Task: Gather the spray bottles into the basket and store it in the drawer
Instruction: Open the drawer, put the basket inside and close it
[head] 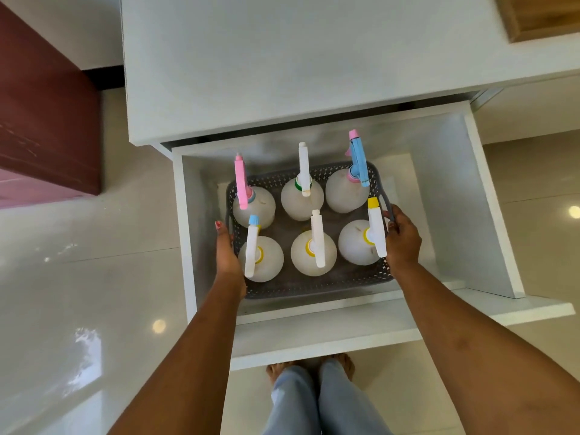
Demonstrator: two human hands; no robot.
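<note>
Gripping the basket [314,287] handles, left hand [226,252] and right hand [403,243] sit between drawer [489,215] walls

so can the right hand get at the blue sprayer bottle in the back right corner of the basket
Probably yes, once it lets go: the right hand grips the right handle of the basket just beside that blue sprayer bottle, the drawer is open and nothing covers the bottle from above.

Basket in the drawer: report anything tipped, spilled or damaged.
Nothing stands out. Six white spray bottles stand upright, two rows of three, in the grey perforated plastic basket inside the open white drawer. The left hand and right hand hold its side handles. No spill shows.
</note>
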